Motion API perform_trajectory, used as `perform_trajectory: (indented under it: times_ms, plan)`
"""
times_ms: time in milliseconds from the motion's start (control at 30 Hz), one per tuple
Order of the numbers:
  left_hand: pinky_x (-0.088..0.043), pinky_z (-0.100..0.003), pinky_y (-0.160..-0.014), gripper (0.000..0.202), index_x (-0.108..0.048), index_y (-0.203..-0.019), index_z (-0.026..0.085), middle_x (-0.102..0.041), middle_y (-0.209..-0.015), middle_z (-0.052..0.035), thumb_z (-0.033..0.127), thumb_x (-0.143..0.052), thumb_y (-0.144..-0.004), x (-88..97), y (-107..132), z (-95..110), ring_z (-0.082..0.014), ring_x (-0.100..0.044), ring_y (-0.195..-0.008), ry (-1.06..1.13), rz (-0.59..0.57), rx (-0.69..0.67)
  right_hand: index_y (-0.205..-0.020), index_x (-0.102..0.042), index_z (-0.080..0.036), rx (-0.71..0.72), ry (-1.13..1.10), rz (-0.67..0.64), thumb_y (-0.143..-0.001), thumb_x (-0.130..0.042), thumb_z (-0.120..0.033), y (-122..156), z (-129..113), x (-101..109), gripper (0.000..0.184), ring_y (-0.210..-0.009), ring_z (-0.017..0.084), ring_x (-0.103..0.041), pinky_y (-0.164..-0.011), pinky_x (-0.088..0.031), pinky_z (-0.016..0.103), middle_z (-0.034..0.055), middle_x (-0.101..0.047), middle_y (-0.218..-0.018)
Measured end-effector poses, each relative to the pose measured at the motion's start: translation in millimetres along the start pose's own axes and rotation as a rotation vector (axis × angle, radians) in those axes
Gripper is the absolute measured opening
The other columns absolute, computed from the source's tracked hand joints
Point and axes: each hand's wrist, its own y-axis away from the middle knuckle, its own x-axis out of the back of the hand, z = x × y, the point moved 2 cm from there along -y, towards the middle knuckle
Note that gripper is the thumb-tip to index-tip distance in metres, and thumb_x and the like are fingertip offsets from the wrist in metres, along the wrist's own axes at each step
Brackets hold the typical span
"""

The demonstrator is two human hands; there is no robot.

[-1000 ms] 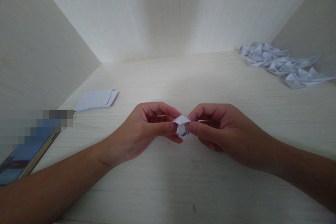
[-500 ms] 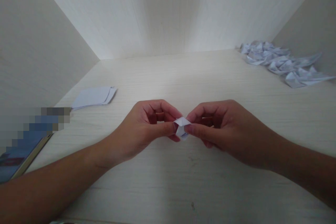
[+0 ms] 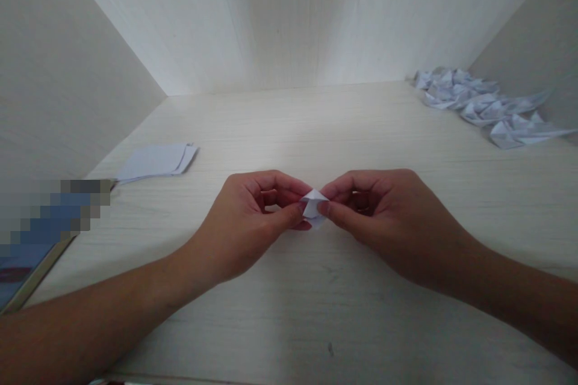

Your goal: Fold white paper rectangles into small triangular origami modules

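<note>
A small piece of folded white paper [image 3: 313, 207] is held between both hands, above the middle of the table. My left hand [image 3: 259, 216] pinches its left side, thumb in front and fingers behind. On the opposite side, my right hand [image 3: 377, 210] grips the paper between thumb and fingertips. A pointed fold stands at the top of the paper, and a lower flap shows below the thumbs. Parts of the paper are hidden behind the fingers.
Flat white paper sheets [image 3: 153, 159] lie stacked at the left. Beside them, a book-like object [image 3: 40, 252], partly pixelated, sits at the table edge. Several folded white paper pieces [image 3: 478, 102] are heaped at the back right. Pale panels [image 3: 289, 18] enclose the pale wooden table [image 3: 253, 325].
Both thumbs have shifted on the folded paper, and its top fold now stands more pointed. The paper and hands sit slightly higher in view; the whole view has shifted a little.
</note>
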Motion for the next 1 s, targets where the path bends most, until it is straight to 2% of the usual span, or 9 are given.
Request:
perform_trajectory:
  times_ms: [200,400,467,600,667,767,900,1000]
  plan:
    - [-0.056,-0.021,-0.06,0.021,-0.082,-0.081,0.017,-0.08,-0.074,-0.006,0.026,-0.094,-0.067,-3.0,1.4,-0.4,-0.0176,-0.072,-0.071,-0.138,0.132,-0.099,-0.086,-0.08,-0.023,0.055,0.193,0.143,-0.088,-0.077,-0.035,1.8,-2.6,-4.4,0.012,-0.061,0.017,-0.064,-0.058,-0.045,0.032,0.0032,-0.078,-0.074]
    - [-0.057,-0.024,-0.062,0.018,-0.08,-0.081,0.02,-0.079,-0.074,-0.0039,0.029,-0.092,-0.07,-4.9,-1.4,-1.8,-0.0176,-0.072,-0.069,-0.184,0.209,-0.183,-0.085,-0.079,-0.022,0.151,0.188,0.252,-0.088,-0.076,-0.026,-1.5,1.7,-7.4,0.006,-0.064,0.015,-0.068,-0.064,-0.052,0.029,0.0011,-0.078,-0.075]
    - [-0.058,-0.026,-0.063,0.021,-0.079,-0.082,0.019,-0.079,-0.075,-0.004,0.032,-0.091,-0.07,-4.0,-4.6,-4.8,-0.0183,-0.073,-0.071,-0.163,0.219,-0.177,-0.086,-0.079,-0.021,0.157,0.086,0.225,-0.087,-0.077,-0.026,-6.9,6.0,-7.2,0.006,-0.068,0.016,-0.071,-0.066,-0.055,0.028,0.0015,-0.079,-0.078]
    - [-0.059,-0.025,-0.064,0.025,-0.079,-0.085,0.018,-0.078,-0.078,-0.003,0.028,-0.092,-0.067,0.4,-12.2,-12.8,-0.017,-0.072,-0.074,-0.078,0.197,-0.191,-0.09,-0.079,-0.019,0.053,-0.162,0.063,-0.076,-0.087,-0.032,-18.5,16.7,-4.8,0.02,-0.077,0.018,-0.075,-0.071,-0.058,0.028,0.0038,-0.082,-0.086]
    - [-0.058,-0.024,-0.065,0.024,-0.079,-0.086,0.018,-0.078,-0.077,-0.0023,0.024,-0.091,-0.066,2.5,-15.6,-15.6,-0.0159,-0.072,-0.073,-0.074,0.173,-0.197,-0.088,-0.08,-0.019,0.023,-0.216,0.02,-0.073,-0.089,-0.034,-21.8,20.3,-2.8,0.023,-0.079,0.017,-0.076,-0.073,-0.059,0.029,0.0042,-0.082,-0.088]
    - [-0.058,-0.025,-0.065,0.02,-0.079,-0.085,0.017,-0.078,-0.077,-0.003,0.021,-0.088,-0.068,4.5,-20.2,-16.8,-0.0157,-0.071,-0.071,-0.128,0.135,-0.216,-0.083,-0.08,-0.019,0.0,-0.212,0.02,-0.07,-0.091,-0.035,-24.1,23.6,-1.3,0.023,-0.071,0.015,-0.073,-0.069,-0.057,0.026,0.0029,-0.081,-0.079]
    - [-0.058,-0.028,-0.063,0.016,-0.077,-0.08,0.017,-0.077,-0.072,-0.0035,0.024,-0.086,-0.068,7.3,-26.3,-16.5,-0.0179,-0.072,-0.067,-0.235,0.141,-0.264,-0.079,-0.078,-0.018,-0.03,-0.122,0.124,-0.071,-0.089,-0.036,-25.8,26.5,-5.3,0.022,-0.063,0.015,-0.071,-0.062,-0.056,0.026,0.0035,-0.078,-0.071]
    - [-0.057,-0.029,-0.061,0.013,-0.076,-0.078,0.017,-0.077,-0.071,-0.0037,0.025,-0.082,-0.07,8.8,-29.6,-16.5,-0.0195,-0.073,-0.066,-0.32,0.175,-0.319,-0.08,-0.078,-0.017,-0.004,0.046,0.284,-0.079,-0.081,-0.031,-24.9,25.0,-13.2,0.014,-0.058,0.016,-0.071,-0.057,-0.055,0.027,0.0037,-0.077,-0.067]
